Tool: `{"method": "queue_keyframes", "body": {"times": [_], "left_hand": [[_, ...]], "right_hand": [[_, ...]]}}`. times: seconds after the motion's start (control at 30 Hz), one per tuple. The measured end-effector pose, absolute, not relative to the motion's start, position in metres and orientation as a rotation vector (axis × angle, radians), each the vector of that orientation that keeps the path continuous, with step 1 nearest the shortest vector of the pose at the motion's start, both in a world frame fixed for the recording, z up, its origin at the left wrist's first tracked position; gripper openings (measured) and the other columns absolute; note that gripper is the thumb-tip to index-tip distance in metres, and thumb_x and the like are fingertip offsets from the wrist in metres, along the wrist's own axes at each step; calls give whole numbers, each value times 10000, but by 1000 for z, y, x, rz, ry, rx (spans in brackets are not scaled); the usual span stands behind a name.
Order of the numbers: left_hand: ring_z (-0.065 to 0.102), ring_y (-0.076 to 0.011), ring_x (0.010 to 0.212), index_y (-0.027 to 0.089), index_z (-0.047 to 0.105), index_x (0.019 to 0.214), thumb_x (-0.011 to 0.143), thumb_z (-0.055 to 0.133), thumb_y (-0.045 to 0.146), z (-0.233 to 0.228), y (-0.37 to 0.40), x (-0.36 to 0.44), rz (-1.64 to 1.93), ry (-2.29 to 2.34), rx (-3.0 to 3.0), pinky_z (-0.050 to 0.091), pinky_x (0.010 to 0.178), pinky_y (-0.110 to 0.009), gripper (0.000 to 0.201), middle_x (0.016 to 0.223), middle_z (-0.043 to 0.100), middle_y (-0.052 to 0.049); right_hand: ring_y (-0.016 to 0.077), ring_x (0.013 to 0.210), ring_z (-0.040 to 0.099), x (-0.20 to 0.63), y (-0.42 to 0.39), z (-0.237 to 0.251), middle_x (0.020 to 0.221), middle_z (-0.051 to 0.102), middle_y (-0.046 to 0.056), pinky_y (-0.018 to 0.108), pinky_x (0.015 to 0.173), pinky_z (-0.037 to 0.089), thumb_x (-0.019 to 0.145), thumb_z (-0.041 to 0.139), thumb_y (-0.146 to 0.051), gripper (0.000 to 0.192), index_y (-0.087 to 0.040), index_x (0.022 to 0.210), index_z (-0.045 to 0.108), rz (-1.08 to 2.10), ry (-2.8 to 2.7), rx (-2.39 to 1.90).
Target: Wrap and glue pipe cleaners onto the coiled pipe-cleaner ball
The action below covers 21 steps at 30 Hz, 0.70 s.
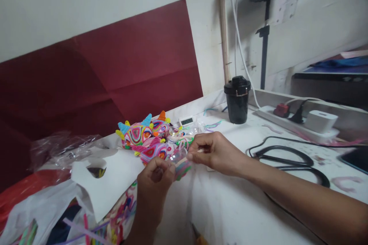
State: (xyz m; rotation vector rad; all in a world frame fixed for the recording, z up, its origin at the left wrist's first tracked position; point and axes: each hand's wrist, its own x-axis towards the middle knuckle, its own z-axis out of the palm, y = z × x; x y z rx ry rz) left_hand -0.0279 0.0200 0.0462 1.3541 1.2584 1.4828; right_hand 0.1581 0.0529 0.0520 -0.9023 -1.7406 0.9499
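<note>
So my left hand (156, 183) had its thumb and fingertips pinched together on the near left end of a pale strip (181, 162), and my right hand (215, 153) had the other end nipped between thumb and finger. The strip ran between the two hands, up off the desk (230, 206), with a stripy pastel piece (183, 171) right by it. Couldn't really tell if those two were joined, it was kinda blurry there.

Just beyond my hands sat a bunch of bright yarn-looking horned figures (135, 134), all crowded together, with blue and orange horns poking up. A little white digital display (186, 121) was at the far side of them. Near edge, between my arms, there was a pointy tool with an orange-yellow handle (201, 240), only partly in view.

Left side was a mess tbh: a white sheet with a hole in it (115, 183), a heap of colorful strips (120, 214) near me, crinkly clear plastic (71, 149) farther back, and something red (34, 187) at the far left.

Over on the right, a black lidded cup (237, 103) stood upright toward the back, next to a white power strip (296, 122) with plugs in it, and a looped black cable (284, 152) lay nearer. Big maroon sheet (143, 53) on the wall behind.
</note>
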Motion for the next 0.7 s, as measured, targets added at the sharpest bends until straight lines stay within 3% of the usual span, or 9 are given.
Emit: {"method": "queue_keyframes", "body": {"times": [0.27, 0.5, 0.7], "left_hand": [[339, -60, 470, 165, 523, 556, 602, 760, 294, 44, 21, -34, 1475, 1230, 1263, 262, 437, -171, 274, 535, 497, 56], [462, -112, 608, 168, 545, 560, 649, 742, 282, 41, 24, -38, 1499, 1137, 1317, 401, 563, -198, 244, 614, 535, 27], [446, -108, 568, 165, 533, 539, 607, 760, 297, 45, 22, -33, 1521, 1063, 1228, 398, 526, -200, 271, 581, 514, 26]], "right_hand": [[79, 471, 408, 156, 54, 56, 519, 526, -41, 208, 437, 286, 663, 684, -253, 121, -157, 627, 620, 1205, -1570, -882], [78, 477, 424, 157, 53, 60, 501, 523, -48, 214, 463, 314, 636, 688, -245, 123, -154, 613, 608, 1274, -1514, -810], [70, 473, 443, 158, 53, 64, 493, 550, -54, 206, 466, 318, 605, 734, -229, 129, -154, 608, 629, 1361, -1443, -752]]}}
